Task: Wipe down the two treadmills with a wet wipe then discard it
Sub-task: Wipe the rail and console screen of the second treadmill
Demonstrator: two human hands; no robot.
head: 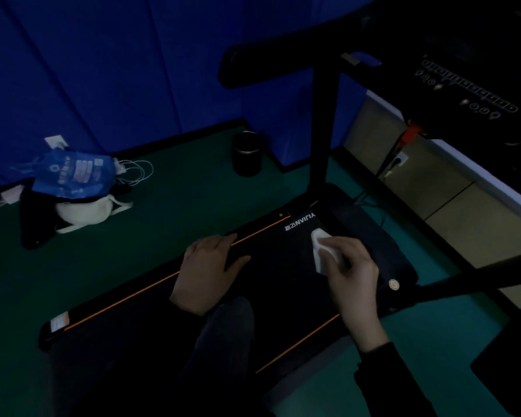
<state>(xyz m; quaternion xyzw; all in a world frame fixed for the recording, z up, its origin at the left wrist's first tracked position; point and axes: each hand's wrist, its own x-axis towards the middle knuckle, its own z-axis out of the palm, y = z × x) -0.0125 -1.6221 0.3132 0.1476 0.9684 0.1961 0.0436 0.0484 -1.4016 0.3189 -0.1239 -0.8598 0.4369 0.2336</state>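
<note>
A black treadmill point(151, 299) with orange edge stripes lies low on the green floor, its belt running from lower left to the white logo at upper right. My right hand point(351, 266) presses a white wet wipe point(319, 240) flat on the belt just below the logo. My left hand point(206, 266) rests palm down on the treadmill's left side rail, fingers spread, holding nothing. The treadmill's upright post point(322, 127) and handlebar rise behind the wipe. Its control console point(466, 85) shows at the upper right.
A small black bin point(246, 154) stands on the floor by the blue wall. A blue plastic bag point(73, 176), white cloth bag and cables lie at the left. A beige cabinet point(451, 200) runs along the right. My dark-trousered knee point(223, 335) is over the belt.
</note>
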